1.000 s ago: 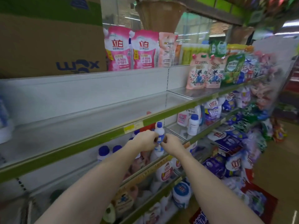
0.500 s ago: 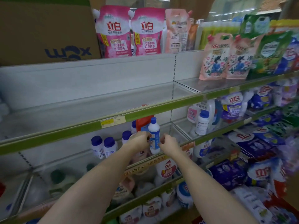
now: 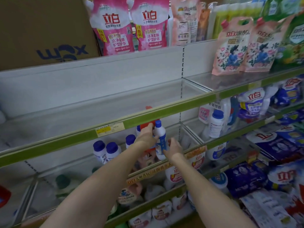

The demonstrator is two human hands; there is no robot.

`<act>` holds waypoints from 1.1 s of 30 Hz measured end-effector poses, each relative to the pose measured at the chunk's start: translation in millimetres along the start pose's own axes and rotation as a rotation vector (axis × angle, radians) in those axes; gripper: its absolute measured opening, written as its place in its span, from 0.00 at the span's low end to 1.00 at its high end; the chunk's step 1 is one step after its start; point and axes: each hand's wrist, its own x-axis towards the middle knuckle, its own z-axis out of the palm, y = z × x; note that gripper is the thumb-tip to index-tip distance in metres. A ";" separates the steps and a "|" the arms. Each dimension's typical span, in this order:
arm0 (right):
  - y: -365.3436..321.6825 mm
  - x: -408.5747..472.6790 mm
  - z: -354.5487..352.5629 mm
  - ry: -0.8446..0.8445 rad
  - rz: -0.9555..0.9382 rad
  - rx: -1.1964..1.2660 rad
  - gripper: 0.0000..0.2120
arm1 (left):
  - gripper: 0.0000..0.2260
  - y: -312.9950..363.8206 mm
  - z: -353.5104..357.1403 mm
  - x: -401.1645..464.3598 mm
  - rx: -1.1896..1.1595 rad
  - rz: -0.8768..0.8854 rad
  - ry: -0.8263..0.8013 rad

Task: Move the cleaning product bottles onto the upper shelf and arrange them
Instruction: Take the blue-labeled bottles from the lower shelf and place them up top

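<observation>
1. Since the earlier frame, the white bottle [image 3: 160, 142] has come up a bit between both hands; its blue cap now sits just under the upper shelf [image 3: 164, 112] edge.
2. Left hand [image 3: 146, 137] grips the bottle's neck and shoulder, fingers curled round it. A red bottle sits behind that hand; whether it's held too can't be told.
3. Right hand [image 3: 172, 148] touches the lower body, fingers loosely curled; grip unclear.
4. Progress: upper shelf's left bay has no bottles yet. Blue-capped bottles [image 3: 107, 151] are still on the lower shelf, so nearly everything remains.
</observation>
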 end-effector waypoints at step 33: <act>7.6 24.8 41.7 0.053 -0.014 0.277 0.29 | 0.13 -16.1 13.6 -6.3 -0.272 0.163 -0.096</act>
